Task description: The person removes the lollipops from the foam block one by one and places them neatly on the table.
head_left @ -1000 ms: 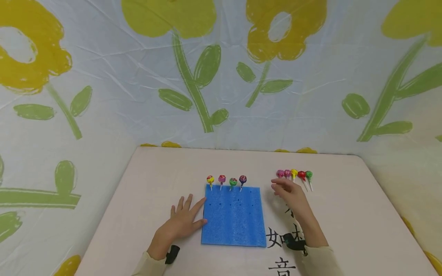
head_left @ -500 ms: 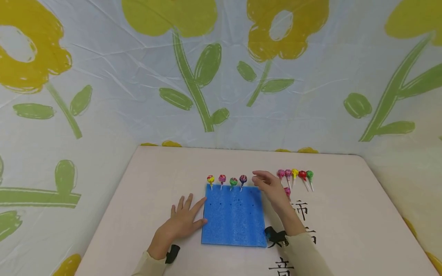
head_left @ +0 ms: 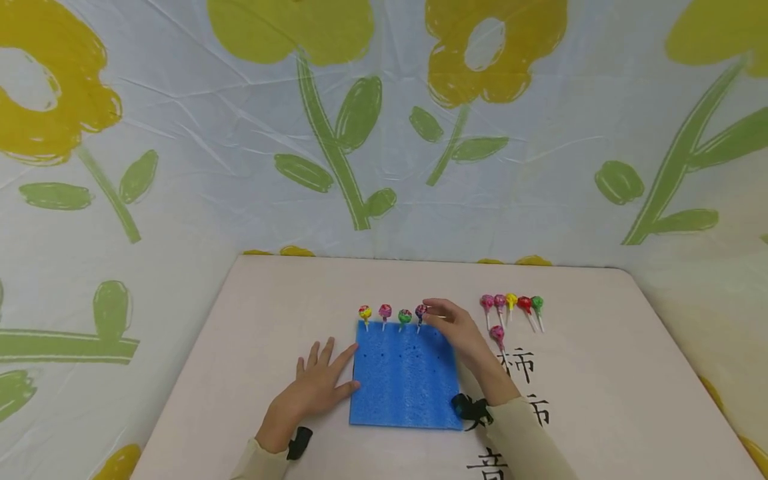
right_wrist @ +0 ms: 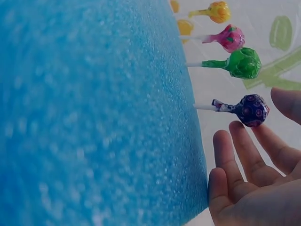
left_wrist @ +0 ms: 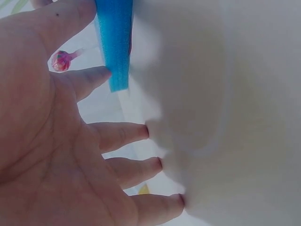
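The purple lollipop (right_wrist: 253, 110) stands at the fingertips of the right hand (head_left: 460, 333)

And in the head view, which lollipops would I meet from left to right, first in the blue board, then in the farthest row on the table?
Yellow lollipop, pink lollipop, green lollipop, dark purple lollipop, then first loose pink lollipop, second loose pink lollipop, loose yellow lollipop, red lollipop, loose green lollipop.

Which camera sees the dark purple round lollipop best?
The right wrist view. There the dark purple round lollipop is big, its white stick clear. The head view shows it tiny; the left wrist view doesn't show it.
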`<state>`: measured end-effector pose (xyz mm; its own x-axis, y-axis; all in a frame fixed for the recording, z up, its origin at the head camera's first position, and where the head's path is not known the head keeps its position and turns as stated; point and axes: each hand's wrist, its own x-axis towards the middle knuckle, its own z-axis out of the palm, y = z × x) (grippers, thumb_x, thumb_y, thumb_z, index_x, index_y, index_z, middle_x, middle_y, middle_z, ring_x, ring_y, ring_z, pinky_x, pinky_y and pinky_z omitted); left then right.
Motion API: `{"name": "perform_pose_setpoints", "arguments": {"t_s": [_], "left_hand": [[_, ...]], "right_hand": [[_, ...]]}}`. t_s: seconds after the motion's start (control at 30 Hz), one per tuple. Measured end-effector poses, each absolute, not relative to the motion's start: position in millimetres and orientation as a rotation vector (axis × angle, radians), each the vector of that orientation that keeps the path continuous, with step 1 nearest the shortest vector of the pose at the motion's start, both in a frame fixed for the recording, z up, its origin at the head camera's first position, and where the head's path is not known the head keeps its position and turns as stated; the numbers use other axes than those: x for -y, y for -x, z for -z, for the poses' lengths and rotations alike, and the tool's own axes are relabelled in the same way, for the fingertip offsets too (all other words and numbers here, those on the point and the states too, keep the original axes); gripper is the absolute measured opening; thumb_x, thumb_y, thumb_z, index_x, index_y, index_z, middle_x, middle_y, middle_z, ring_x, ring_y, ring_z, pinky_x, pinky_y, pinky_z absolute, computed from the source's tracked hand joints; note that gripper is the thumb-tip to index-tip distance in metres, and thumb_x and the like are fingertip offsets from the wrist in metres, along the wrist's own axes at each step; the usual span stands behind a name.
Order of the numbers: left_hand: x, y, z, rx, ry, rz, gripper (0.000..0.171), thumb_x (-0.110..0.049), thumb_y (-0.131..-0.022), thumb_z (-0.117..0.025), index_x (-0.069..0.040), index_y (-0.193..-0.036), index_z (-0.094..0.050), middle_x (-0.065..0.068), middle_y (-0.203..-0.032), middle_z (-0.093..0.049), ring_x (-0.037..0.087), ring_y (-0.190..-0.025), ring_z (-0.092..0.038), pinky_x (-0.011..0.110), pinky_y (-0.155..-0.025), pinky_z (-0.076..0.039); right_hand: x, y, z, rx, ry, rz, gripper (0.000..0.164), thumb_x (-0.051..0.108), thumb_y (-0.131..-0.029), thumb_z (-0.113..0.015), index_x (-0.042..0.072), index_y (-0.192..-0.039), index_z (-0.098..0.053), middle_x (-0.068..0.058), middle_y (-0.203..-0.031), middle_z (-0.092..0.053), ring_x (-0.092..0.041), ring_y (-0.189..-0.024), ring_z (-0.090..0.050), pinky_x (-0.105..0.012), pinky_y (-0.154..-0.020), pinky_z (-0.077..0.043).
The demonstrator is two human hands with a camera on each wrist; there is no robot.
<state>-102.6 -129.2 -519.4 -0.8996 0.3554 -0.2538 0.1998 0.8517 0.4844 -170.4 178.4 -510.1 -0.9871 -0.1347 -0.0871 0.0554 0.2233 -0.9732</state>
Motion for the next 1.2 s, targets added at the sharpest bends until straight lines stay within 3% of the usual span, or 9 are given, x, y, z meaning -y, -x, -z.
{"name": "perform_pose_setpoints", "arguments": {"t_s": [0.37,0.67,1.2], "left_hand": [[130.9,101.7,522.4,-2.696,-0.424,-0.651,0.071,-0.049,-0.097,-0.061,-0.025,-0.158,-0.032,0.026,-0.162,-0.016,0.054,-0.146,-0.007,0.077,-0.106,-0.009],[131.0,101.8,519.9,-2.697,-0.429,-0.664,0.071,-0.048,-0.098,-0.061,-0.024,-0.158,-0.032,0.026,-0.162,-0.016,0.053,-0.146,-0.006,0.077,-0.106,-0.008],[131.8,103.8,520.1,-2.714,-0.438,-0.652,0.070,-0.047,-0.098,-0.061,-0.023,-0.158,-0.032,0.026,-0.162,-0.016,0.054,-0.146,-0.007,0.077,-0.106,-0.010]], "right_hand": [[-170.0,169.4,503.5,-2.349,0.040,1.793,0.041,0.013,-0.101,-0.061,-0.002,-0.139,-0.053,-0.024,-0.127,-0.057,-0.042,-0.121,-0.051,-0.065,-0.106,-0.033],[-172.1,171.9,508.5,-2.347,0.022,1.833,0.038,0.022,-0.100,-0.065,0.007,-0.134,-0.061,-0.017,-0.123,-0.059,-0.034,-0.117,-0.053,-0.058,-0.104,-0.037],[-175.1,175.3,511.0,-2.277,-0.013,1.929,0.034,0.020,-0.099,-0.065,0.008,-0.132,-0.062,-0.015,-0.123,-0.061,-0.032,-0.115,-0.058,-0.058,-0.108,-0.034]]}}
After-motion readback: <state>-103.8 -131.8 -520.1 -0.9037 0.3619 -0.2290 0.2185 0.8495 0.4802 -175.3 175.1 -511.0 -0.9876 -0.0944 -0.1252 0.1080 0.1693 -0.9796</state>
